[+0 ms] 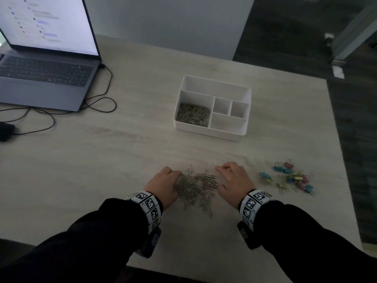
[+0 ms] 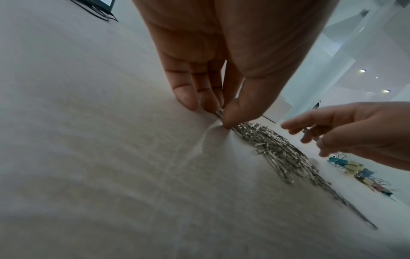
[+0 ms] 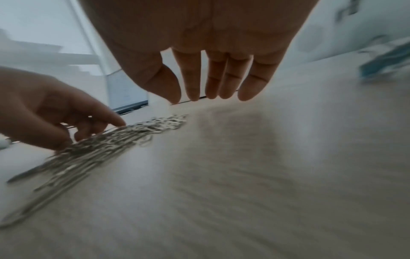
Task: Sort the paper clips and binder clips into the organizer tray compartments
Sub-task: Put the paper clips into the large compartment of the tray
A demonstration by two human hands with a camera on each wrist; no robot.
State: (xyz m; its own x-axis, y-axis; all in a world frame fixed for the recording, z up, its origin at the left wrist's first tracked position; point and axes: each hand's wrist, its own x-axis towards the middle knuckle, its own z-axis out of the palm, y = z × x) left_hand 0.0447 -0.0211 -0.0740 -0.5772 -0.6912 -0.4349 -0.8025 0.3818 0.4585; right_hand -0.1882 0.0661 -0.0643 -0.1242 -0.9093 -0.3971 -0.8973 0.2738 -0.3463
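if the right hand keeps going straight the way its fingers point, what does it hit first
Probably nothing soon: the right hand points away from the person over bare table, passing right of the paper clip pile. The organizer tray lies farther along, though depth is unclear.

Paper clips [image 1: 195,187] left of binder clips [image 1: 290,177], tray [image 1: 212,132] behind

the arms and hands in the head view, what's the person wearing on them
Both arms are in long black sleeves that reach the wrists. The left hand and right hand are bare, with no gloves. Each wrist carries a white band printed with square black-and-white coded markers, and a dark block, also bearing a marker, hangs below each band.
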